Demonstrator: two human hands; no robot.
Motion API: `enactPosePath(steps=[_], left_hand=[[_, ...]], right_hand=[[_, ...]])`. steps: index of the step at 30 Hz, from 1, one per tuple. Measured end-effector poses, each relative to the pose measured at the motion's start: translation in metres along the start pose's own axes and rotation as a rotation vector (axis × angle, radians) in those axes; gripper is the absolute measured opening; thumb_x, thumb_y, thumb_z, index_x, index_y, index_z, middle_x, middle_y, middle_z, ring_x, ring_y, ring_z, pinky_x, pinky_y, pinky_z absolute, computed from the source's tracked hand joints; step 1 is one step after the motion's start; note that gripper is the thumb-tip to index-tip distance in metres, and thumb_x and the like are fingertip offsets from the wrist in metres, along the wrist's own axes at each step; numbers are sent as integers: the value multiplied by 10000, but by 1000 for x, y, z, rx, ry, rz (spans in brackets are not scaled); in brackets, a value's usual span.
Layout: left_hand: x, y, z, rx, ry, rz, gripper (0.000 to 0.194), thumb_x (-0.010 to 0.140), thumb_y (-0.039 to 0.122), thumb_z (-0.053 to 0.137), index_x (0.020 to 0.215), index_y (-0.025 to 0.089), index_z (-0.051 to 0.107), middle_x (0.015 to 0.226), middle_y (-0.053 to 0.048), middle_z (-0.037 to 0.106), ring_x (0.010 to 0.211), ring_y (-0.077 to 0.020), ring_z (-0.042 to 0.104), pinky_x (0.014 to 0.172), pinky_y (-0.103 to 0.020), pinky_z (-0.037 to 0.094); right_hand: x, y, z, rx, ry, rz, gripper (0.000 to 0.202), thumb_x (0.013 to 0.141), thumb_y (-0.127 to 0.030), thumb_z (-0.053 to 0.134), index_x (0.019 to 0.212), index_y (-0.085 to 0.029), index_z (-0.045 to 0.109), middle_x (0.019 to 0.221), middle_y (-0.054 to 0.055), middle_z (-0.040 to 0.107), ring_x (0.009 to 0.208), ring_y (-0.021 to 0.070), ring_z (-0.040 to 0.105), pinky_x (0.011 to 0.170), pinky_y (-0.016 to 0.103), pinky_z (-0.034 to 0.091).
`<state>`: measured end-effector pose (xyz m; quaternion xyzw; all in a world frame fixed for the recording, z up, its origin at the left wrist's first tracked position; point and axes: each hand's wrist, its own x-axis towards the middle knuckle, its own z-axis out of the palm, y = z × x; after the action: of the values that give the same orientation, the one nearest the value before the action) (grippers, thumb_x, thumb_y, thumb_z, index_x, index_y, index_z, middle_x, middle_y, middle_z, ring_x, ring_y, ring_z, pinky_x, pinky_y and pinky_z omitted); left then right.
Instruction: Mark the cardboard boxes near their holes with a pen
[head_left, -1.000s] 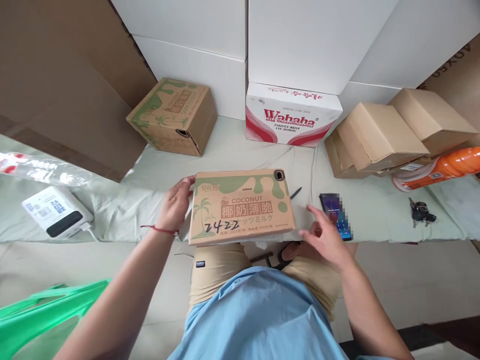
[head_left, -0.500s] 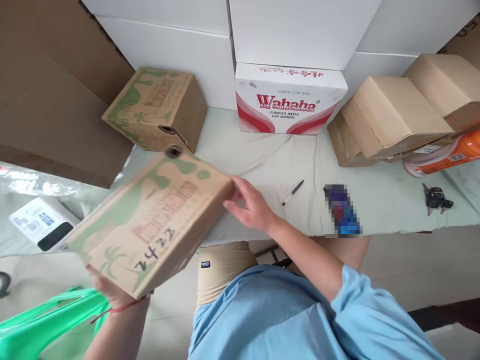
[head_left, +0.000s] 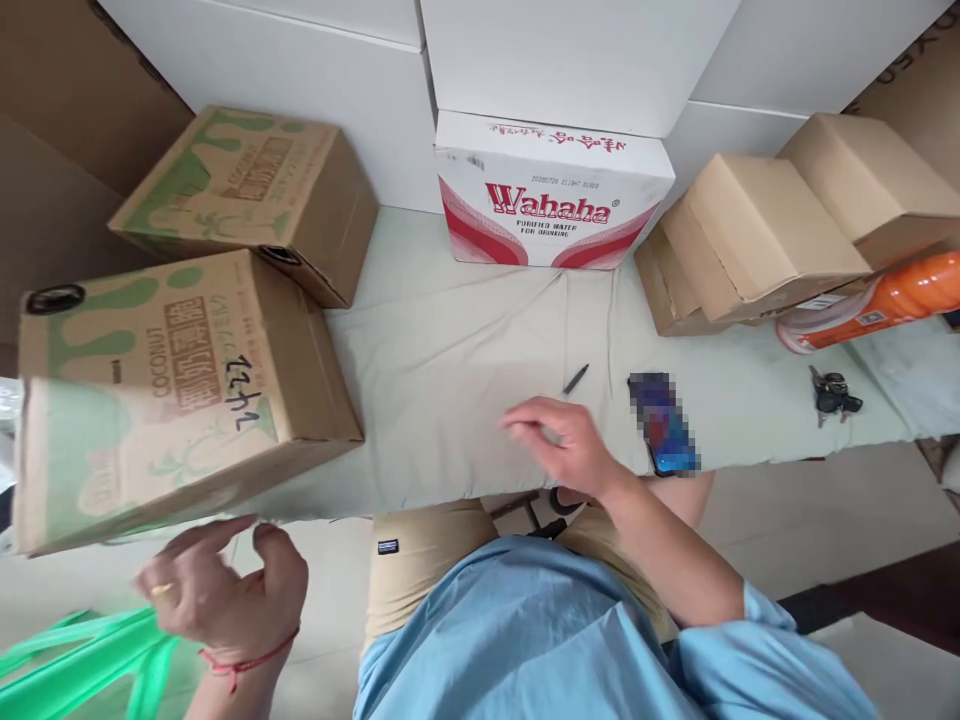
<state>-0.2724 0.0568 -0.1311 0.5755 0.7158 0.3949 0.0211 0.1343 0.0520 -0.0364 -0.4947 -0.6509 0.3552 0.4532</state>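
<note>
The printed coconut carton (head_left: 150, 370), with handwritten numbers on its face, rests on the left end of the table near the front edge. My left hand (head_left: 225, 580) is just below that carton, apart from it, with finger and thumb spread and nothing visible in them. Over the middle of the table hovers my right hand (head_left: 566, 440), its fingers loosely extended to the left and holding nothing I can see. A dark pen (head_left: 576, 378) lies just beyond my right hand, partly hidden by it. To its right is a phone (head_left: 664, 425) with a blurred-out screen.
A second coconut carton (head_left: 315, 210) stands behind the first. At the back is a white Wahaba-style water box marked Wahaha (head_left: 555, 210). Plain brown boxes (head_left: 772, 220), an orange bottle (head_left: 877, 300) and keys (head_left: 834, 395) are on the right. A green plastic stool-like object (head_left: 90, 660) is lower left.
The numbered carton went from both hands to the table's left end, beside the other carton. Both hands have let go; the right moved right, and the view shifted slightly.
</note>
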Motion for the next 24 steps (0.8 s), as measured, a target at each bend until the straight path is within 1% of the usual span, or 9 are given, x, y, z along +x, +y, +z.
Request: enactPosePath(steps=[3, 6, 7, 9, 11, 15, 18, 21, 24], left_hand=[[16, 2, 9, 81, 95, 285, 272, 719, 353, 684, 929, 225, 800, 901, -94, 692, 1064, -412, 733, 1157, -690, 490], [22, 7, 18, 94, 142, 339, 355, 810, 344, 680, 1074, 178, 848, 972, -128, 718, 1153, -425, 742, 1146, -648, 519], [20, 8, 21, 86, 123, 342, 356, 826, 346, 682, 1086, 168, 848, 987, -137, 725, 1168, -424, 739, 1128, -627, 538], [13, 11, 28, 62, 61, 339, 309, 844, 345, 687, 1046, 173, 846, 985, -141, 743, 1141, -397, 739, 1059, -564, 581], [6, 14, 36, 35, 11, 316, 239, 857, 335, 685, 977, 195, 838, 944, -122, 760, 1059, -349, 740, 987, -499, 601], [2, 25, 54, -22, -29, 361, 198, 897, 294, 668, 957, 206, 835, 906, -91, 779, 948, -285, 727, 934, -431, 593], [2, 34, 65, -8, -87, 452, 194, 938, 268, 643, 950, 197, 823, 893, -106, 780, 904, -291, 707, 877, -421, 558], [0, 37, 72, 51, -118, 432, 172, 923, 233, 650, 963, 196, 813, 874, -125, 768, 841, -301, 665, 797, -417, 502], [-3, 35, 74, 48, -143, 408, 172, 892, 209, 653, 974, 201, 804, 855, -117, 759, 804, -291, 652, 784, -410, 483]], right_hand=[[-33, 3, -60, -39, 426, 229, 172, 1045, -374, 722, 1072, -244, 831, 946, 47, 842, 770, 154, 751, 742, 295, 632], [-48, 9, -128, -39, 1025, 257, 201, 947, -405, 789, 1029, -221, 786, 858, 22, 774, 673, 123, 651, 614, 240, 554], [-49, 12, -151, -32, 1179, 248, 218, 932, -403, 787, 1047, -220, 759, 880, 20, 760, 693, 119, 642, 612, 225, 539], [-48, 16, -195, 10, 1352, 308, 314, 968, -419, 751, 1213, -230, 699, 1067, 72, 768, 853, 145, 696, 697, 257, 583], [-41, 20, -232, 103, 1386, 467, 493, 1058, -545, 650, 1432, -227, 603, 1306, 178, 706, 1087, 208, 732, 830, 378, 636], [-15, 18, -275, 360, 1205, 723, 916, 1070, -818, 435, 1717, -175, 349, 1546, 341, 501, 1335, 350, 672, 922, 589, 620], [10, 8, -279, 425, 1120, 743, 1003, 1046, -886, 362, 1749, -170, 326, 1580, 362, 471, 1335, 408, 664, 963, 699, 577], [30, 0, -272, 398, 1121, 737, 907, 1050, -849, 450, 1711, -229, 399, 1571, 293, 522, 1343, 407, 658, 1043, 755, 518], [45, -4, -265, 427, 1131, 764, 765, 1047, -761, 569, 1617, -259, 479, 1518, 228, 588, 1343, 393, 665, 1067, 740, 515]])
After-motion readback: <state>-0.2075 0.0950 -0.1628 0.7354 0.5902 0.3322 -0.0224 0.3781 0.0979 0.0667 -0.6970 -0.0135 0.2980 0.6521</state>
